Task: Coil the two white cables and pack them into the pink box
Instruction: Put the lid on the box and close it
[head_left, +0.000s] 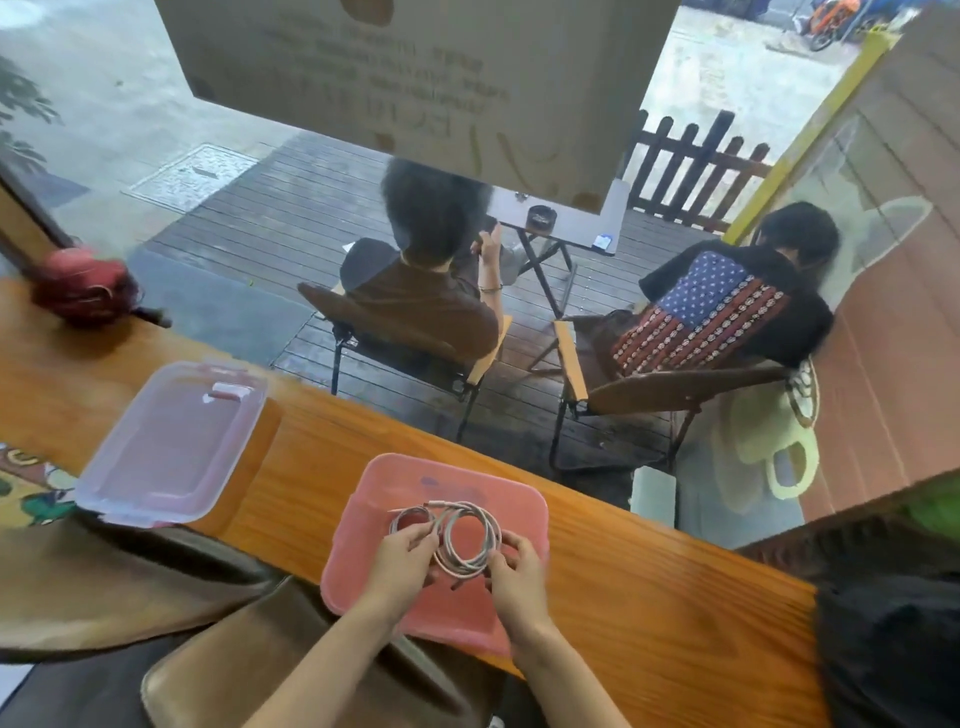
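Observation:
The pink box (519, 499) stands open on the wooden counter just in front of me. Over it I hold a coiled white cable (470, 535), a ring of several loops. My left hand (402, 564) pinches the coil's left side. My right hand (514, 571) grips its lower right side. A second, smaller white coil (410, 517) lies in the box just left of the held one, partly hidden behind my left fingers.
The box's clear lid (171, 441) rests on the wooden counter (649, 613) to the left. A red bag (83, 286) sits at the far left. A dark object (893, 644) lies at the right end. Behind the window, two people sit on chairs.

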